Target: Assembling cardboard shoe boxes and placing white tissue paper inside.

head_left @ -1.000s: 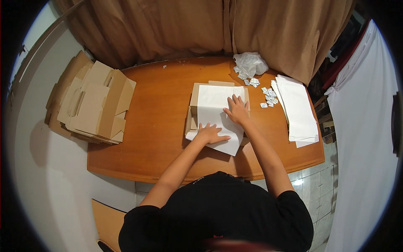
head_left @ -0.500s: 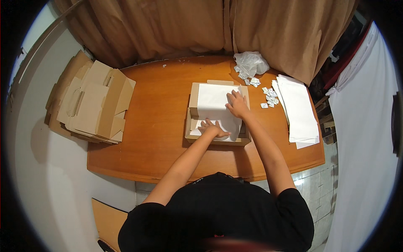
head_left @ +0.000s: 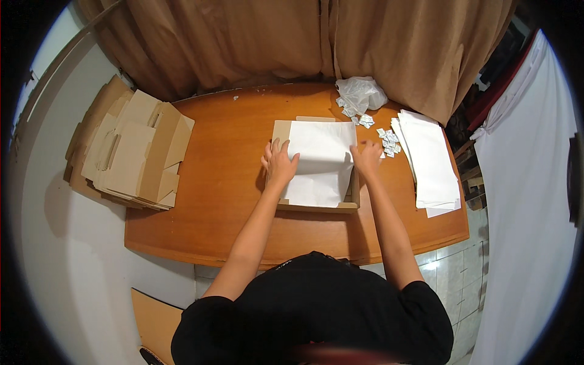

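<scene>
An open cardboard box (head_left: pixel 281 130) stands on the table in front of me, its lid folded back at the far side. A sheet of white paper (head_left: pixel 321 137) lies across the inside of the box and lid, with a crease over its middle. At the box's left edge is my left hand (head_left: pixel 280 165), fingers spread and the thumb over the paper. My right hand (head_left: pixel 367 161) grips the right wall of the box, thumb at the paper's edge and fingers curled outside.
Flattened cardboard boxes (head_left: pixel 131 143) are stacked at the left on the wooden table (head_left: pixel 225 152). To the right lie small white packets (head_left: pixel 389 143), a clear plastic bag (head_left: pixel 362 92) and a pile of white paper sheets (head_left: pixel 429 161). A brown curtain (head_left: pixel 243 42) hangs behind.
My left hand has moved from inside the box up to its left edge. My right hand has come down and right to the right wall. The paper now lies more squarely over the box.
</scene>
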`<act>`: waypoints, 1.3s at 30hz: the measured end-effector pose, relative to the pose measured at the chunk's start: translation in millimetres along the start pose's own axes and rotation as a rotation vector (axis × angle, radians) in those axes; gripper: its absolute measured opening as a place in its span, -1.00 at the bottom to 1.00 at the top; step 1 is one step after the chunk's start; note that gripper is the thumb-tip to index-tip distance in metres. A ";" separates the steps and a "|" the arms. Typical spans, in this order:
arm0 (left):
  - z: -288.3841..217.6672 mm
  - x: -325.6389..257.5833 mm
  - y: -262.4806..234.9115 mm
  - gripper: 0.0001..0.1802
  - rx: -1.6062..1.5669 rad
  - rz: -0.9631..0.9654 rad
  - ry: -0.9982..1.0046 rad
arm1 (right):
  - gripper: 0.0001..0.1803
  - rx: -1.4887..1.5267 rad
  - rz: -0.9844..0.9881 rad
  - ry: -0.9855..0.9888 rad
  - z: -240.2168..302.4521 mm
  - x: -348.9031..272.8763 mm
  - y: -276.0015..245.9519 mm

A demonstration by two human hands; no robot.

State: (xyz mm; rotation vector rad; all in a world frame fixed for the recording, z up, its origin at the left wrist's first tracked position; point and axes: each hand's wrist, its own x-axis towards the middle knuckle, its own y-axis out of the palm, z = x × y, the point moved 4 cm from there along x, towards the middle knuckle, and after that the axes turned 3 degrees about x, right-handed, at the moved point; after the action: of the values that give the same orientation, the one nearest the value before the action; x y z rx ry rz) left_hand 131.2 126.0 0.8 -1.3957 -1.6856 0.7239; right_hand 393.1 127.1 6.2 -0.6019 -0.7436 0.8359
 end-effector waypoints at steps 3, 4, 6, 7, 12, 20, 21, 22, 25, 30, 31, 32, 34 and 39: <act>-7.7 2.8 1.9 -0.51 0.041 0.104 0.051 | -0.66 -0.084 0.265 0.023 -7.9 -3.0 9.0; -7.6 3.5 4.3 -0.50 0.092 0.135 0.065 | -0.70 -0.049 0.209 -0.002 -7.7 -3.2 11.3; -3.2 7.1 8.1 -0.49 0.144 0.165 0.083 | -0.73 -0.013 0.151 -0.025 -9.9 1.9 14.1; 3.3 8.7 7.3 -0.49 0.176 0.146 0.059 | -0.73 0.082 0.243 0.021 -5.7 4.7 13.8; 16.2 15.3 7.8 -0.49 0.235 0.115 -0.065 | -0.72 0.544 0.494 0.117 -14.1 25.1 35.8; -21.6 -1.9 1.6 -0.51 0.199 -0.045 0.136 | -0.41 0.091 0.279 -0.076 16.3 22.0 12.1; -24.9 -3.8 4.7 -0.51 0.199 -0.047 0.132 | -0.41 0.092 0.281 -0.080 24.1 17.3 6.8; -31.8 -7.7 10.3 -0.49 0.174 0.000 0.255 | -0.35 -0.030 0.309 -0.052 35.6 9.7 -2.1; -38.4 -11.4 30.3 -0.42 0.166 0.085 0.437 | -0.26 -0.219 0.304 -0.049 35.6 -9.6 -0.2; -27.3 -6.7 44.0 -0.31 0.276 0.206 0.324 | -0.31 -0.180 0.240 -0.133 18.6 -24.2 15.4; -23.8 -6.1 42.8 -0.31 0.281 0.217 0.293 | -0.32 -0.129 0.243 -0.137 17.7 -23.4 17.1; -21.2 -6.7 42.7 -0.30 0.279 0.207 0.299 | -0.32 -0.128 0.244 -0.137 15.7 -22.0 17.8; -17.2 -9.0 41.4 -0.29 0.289 0.192 0.279 | -0.36 0.033 0.290 -0.108 17.9 -18.5 17.5; -9.0 -8.9 33.3 -0.26 0.311 0.159 0.194 | -0.48 0.386 0.521 0.111 8.3 -1.3 22.2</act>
State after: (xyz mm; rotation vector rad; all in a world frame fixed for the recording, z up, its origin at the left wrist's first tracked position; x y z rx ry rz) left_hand 156.4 124.2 -24.5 -1.3394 -1.2619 0.8691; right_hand 376.4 139.5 -5.3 -0.4917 -0.3054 1.3756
